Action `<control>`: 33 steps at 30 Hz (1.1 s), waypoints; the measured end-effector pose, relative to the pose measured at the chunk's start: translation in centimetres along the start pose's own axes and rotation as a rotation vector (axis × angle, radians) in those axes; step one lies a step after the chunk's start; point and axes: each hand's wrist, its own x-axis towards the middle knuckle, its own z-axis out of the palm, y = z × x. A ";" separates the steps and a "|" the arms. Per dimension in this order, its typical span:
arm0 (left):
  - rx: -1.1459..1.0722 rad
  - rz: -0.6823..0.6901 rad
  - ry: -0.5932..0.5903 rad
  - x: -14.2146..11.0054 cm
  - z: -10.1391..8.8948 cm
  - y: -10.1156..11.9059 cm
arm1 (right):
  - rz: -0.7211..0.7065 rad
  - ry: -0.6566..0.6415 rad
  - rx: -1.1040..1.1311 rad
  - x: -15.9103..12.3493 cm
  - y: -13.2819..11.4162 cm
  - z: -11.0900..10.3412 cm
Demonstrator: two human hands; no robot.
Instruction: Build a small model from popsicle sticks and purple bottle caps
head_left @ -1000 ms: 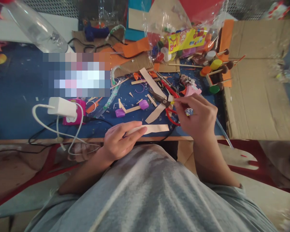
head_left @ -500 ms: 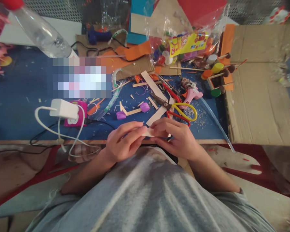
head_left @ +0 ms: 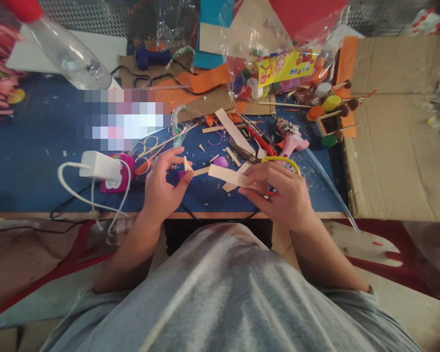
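My right hand (head_left: pixel 280 190) pinches a pale strip of card (head_left: pixel 225 175) between thumb and fingers, its free end pointing left. My left hand (head_left: pixel 165 183) is at the left end of a small stick piece (head_left: pixel 201 171) with purple ends, thumb and fingers apart around that end. A short upright stick shows between them; whether the fingertips touch it is hard to see. The piece's other purple end (head_left: pixel 222 162) lies behind the card. Scissors (head_left: pixel 254 155) with yellow and red handles lie beyond my right hand, which partly covers them.
A pink glue gun (head_left: pixel 293 142) with a clear glue stick (head_left: pixel 330 183) lies to the right, beside cardboard (head_left: pixel 399 146). A red cutter (head_left: pixel 258 137) is near the scissors. At left are a white charger (head_left: pixel 100 166), its cables and a bottle (head_left: pixel 73 56). Paint pots (head_left: pixel 330 102) stand farther back.
My hands have parted. The left let go of the card strip and moved up and left to the stick piece; the right keeps the strip, now raised over the table.
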 end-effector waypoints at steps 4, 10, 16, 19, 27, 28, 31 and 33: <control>-0.082 0.019 -0.004 -0.1 -0.1 0.5 | -0.009 -0.055 0.017 0.3 -0.1 1.0; -0.177 0.008 -0.028 -0.5 -0.1 0.1 | -0.058 -0.077 0.055 0.9 -0.2 2.2; -0.195 -0.041 -0.081 -1.1 0.0 -0.9 | -0.054 -0.082 0.039 0.8 -0.2 2.7; -0.196 -0.017 -0.098 -1.3 -0.1 -1.1 | -0.049 -0.085 0.041 0.5 -0.2 3.0; -0.169 0.000 -0.107 -1.4 -0.4 -0.8 | -0.071 -0.062 0.069 0.4 -0.4 3.5; -0.172 0.012 -0.103 -1.3 -0.5 -0.7 | -0.066 -0.065 0.066 0.4 -0.4 3.5; -0.175 0.036 -0.094 -1.1 -0.7 -0.5 | -0.059 -0.066 0.061 0.5 -0.5 3.6; -0.170 0.034 -0.097 -1.0 -0.8 -0.6 | -0.068 -0.062 0.066 0.5 -0.6 3.6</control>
